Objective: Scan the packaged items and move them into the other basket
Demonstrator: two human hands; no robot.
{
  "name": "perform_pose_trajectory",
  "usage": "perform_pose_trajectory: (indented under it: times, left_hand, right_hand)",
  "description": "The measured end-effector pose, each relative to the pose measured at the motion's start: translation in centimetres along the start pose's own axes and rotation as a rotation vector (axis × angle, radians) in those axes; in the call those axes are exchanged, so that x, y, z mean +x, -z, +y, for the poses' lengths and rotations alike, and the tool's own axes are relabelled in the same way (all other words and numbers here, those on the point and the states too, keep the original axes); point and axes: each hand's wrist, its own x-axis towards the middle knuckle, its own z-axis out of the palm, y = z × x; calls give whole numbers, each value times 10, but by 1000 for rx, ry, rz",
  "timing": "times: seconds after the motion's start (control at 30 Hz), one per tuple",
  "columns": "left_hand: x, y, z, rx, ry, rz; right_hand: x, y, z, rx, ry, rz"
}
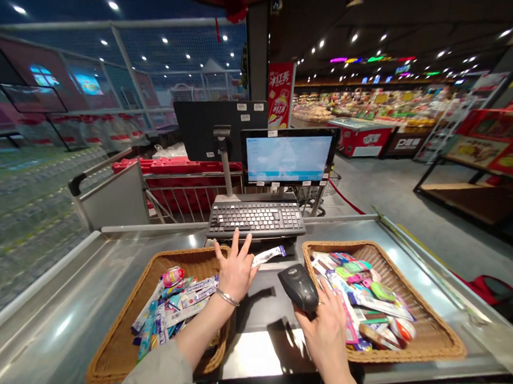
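My left hand [235, 270] is stretched out with its fingers spread, fingertips just at the front edge of the black keyboard [257, 218]. Beside its thumb and index side lies or hangs a white-and-purple packet [270, 255]; whether the hand touches it is unclear. My right hand [327, 321] grips a black barcode scanner [298, 287], its head pointing up and left. The left wicker basket [122, 323], with candy packets [186, 303] in it, is partly behind my left forearm. The right wicker basket [436, 336] holds colourful packets [366, 285].
A lit monitor [288, 158] stands behind the keyboard, with a second screen's dark back [199, 127] to its left. The metal counter [62, 313] runs under both baskets. Beyond are a metal cart rail, shop shelves and a red freezer [364, 139].
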Motion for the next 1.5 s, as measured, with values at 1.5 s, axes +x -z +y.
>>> perform_pose_trajectory:
  times: [1.5]
  left_hand:
    - [82, -76, 152, -226, -465, -66]
  right_hand:
    - [-12, 87, 143, -249, -458, 286]
